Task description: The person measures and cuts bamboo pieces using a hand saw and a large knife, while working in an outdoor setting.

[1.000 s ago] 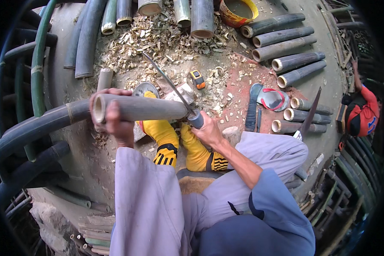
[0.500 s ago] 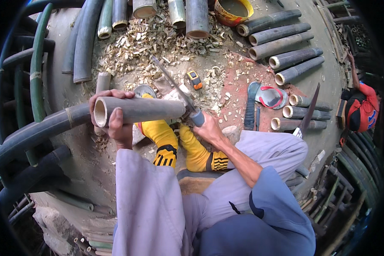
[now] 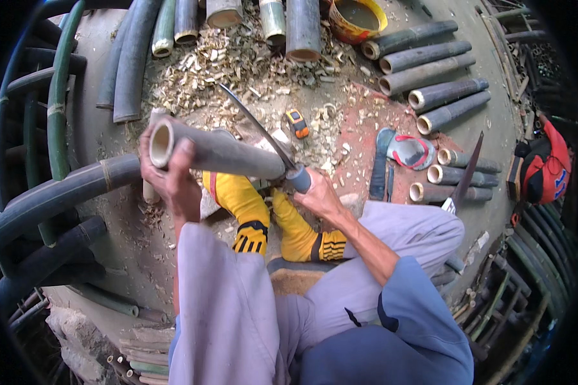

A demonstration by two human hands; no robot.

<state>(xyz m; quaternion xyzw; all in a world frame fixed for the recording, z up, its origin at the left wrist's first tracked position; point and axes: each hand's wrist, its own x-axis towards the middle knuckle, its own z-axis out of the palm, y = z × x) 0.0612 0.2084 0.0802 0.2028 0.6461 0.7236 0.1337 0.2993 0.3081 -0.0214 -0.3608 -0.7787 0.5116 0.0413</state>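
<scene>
My left hand (image 3: 173, 173) is closed round the near-left end of a cut bamboo tube (image 3: 225, 151), its hollow opening turned up toward me. The tube tilts down to the right, and its far end meets the blade of a curved knife. My right hand (image 3: 318, 196) grips the grey handle of that knife (image 3: 253, 122), whose long dark blade points up and left beyond the tube. Where blade and tube end meet is partly hidden. Below the tube are my feet in yellow socks (image 3: 241, 199). A yellow and black tape measure (image 3: 297, 123) lies on the ground beyond.
Pale wood chips (image 3: 225, 64) cover the ground ahead. Several bamboo tubes (image 3: 430, 64) lie at the right, near a flip-flop (image 3: 411, 151) and a saw blade (image 3: 469, 170). A yellow bucket (image 3: 359, 19) stands at the back. Long bamboo poles (image 3: 58, 199) crowd the left. Another person (image 3: 546, 167) sits far right.
The tube's near-left end has risen and turned, so the tube slants more steeply. My left hand has shifted round it. The knife blade has changed its angle slightly.
</scene>
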